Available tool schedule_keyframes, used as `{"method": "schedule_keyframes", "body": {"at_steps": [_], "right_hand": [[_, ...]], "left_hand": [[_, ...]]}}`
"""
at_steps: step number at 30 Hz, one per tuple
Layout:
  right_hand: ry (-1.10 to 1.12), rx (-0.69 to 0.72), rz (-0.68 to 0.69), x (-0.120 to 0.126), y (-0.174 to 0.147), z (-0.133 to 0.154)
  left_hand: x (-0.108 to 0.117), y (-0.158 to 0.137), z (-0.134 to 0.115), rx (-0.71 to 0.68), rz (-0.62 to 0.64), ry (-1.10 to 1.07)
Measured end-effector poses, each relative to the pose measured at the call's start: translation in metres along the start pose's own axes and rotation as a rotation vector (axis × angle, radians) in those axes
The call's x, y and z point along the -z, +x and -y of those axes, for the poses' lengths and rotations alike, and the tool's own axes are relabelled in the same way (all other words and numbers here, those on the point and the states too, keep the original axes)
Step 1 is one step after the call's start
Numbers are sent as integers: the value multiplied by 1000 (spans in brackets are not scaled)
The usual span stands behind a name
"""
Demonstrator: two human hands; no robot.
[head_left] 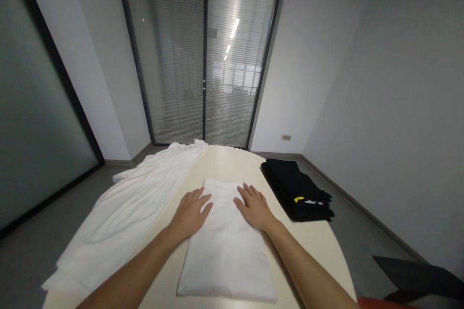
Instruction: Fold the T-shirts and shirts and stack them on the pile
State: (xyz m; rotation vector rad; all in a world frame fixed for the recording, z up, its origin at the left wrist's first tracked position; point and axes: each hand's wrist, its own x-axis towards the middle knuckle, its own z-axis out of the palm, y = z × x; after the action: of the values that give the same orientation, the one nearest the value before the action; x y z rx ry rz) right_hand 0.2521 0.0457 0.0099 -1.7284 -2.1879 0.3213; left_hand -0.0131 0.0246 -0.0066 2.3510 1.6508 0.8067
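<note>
Pale walls [406, 82] are enclosing a rounded table [232, 161]. Left hand [190, 212] and right hand [255, 207] are resting unclenched on smooth cloth [226, 260], rumpled fabric [123, 217] left of it, black stack [293, 188] right.

Surroundings, forward view

The far wall [308, 58] is broken by a dark-framed window [204, 55], divided into two panes [165, 34] by an upright bar [204, 116]. Both are covered by slatted blinds [174, 106]; bright light strips [235, 28] are seen at right, whether reflected or beyond cannot be told. A plate [286, 137] is mounted low on the wall. The plain right wall [406, 106] is edged by grey skirting [357, 207]. The left is bounded by a frosted panel [32, 116], framed in black. A cream, round-ended table [226, 158] is set over grey floor [119, 183]. A black object [416, 275] is cropped at lower right. Dim light is noted.
</note>
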Motion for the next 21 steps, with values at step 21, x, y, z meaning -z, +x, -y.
{"method": "schedule_keyframes", "body": {"at_steps": [21], "right_hand": [[464, -225, -258, 3, 37, -45]], "left_hand": [[24, 28, -2, 521, 3, -958]]}}
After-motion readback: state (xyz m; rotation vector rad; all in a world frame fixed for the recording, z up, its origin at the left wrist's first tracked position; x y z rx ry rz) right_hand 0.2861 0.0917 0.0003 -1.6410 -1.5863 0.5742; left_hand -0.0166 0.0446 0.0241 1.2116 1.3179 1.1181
